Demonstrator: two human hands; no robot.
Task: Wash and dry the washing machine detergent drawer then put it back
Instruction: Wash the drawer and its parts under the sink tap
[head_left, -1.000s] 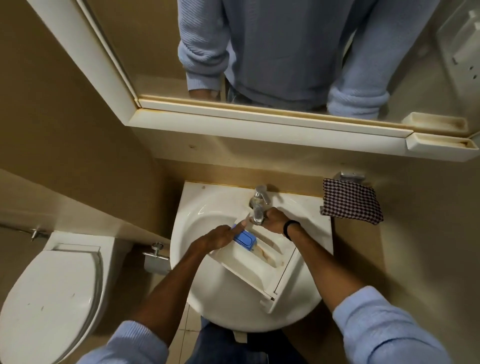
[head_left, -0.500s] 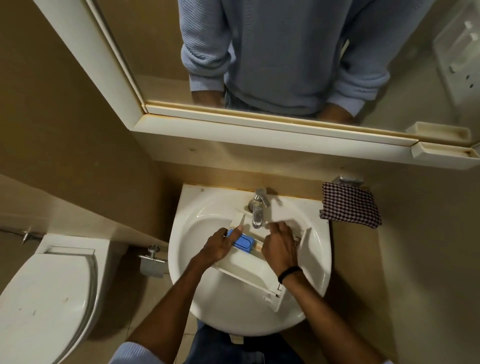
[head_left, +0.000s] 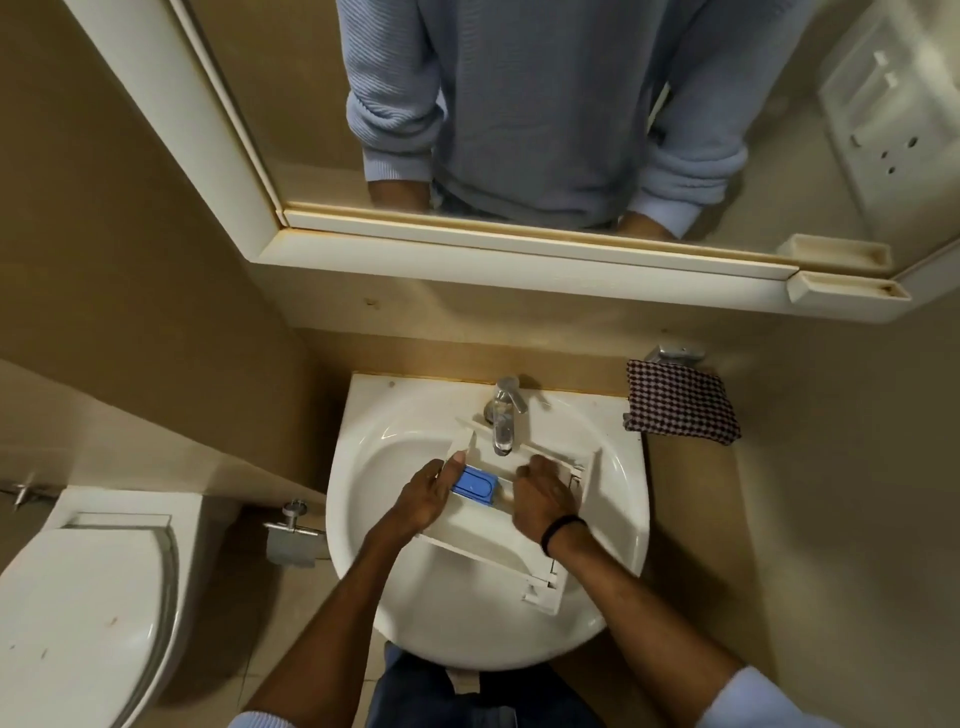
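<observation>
Quick count: one white detergent drawer (head_left: 498, 540), one blue insert (head_left: 474, 486) sitting in it, one chrome tap (head_left: 504, 415), one white sink (head_left: 405, 457), one checkered cloth (head_left: 680, 408), and two bare hands, the right one with a black band (head_left: 561, 530) on its wrist.

The drawer lies tilted across the basin, its far end right under the tap spout and its front panel down near the rim closest to the person. The left hand (head_left: 423, 501) grips the drawer's left side wall, thumb up along the edge just beside the blue insert. The right hand (head_left: 543, 496) is curled down into the right-hand compartments, knuckles up; can't tell if it's actually clutching anything or just pressing in there. So the drawer is basically sandwiched between the two hands. Whether water is running, I can't make out.

Room-wise: small bathroom, tan walls, sink fixed to the back wall. The cloth hangs just to the right of the basin. A white toilet (head_left: 78, 613) with its lid shut sits to the left, with a paper holder (head_left: 291, 540) between it and the sink. A mirror (head_left: 519, 104) in a cream frame hangs above, showing a light blue sweater.
</observation>
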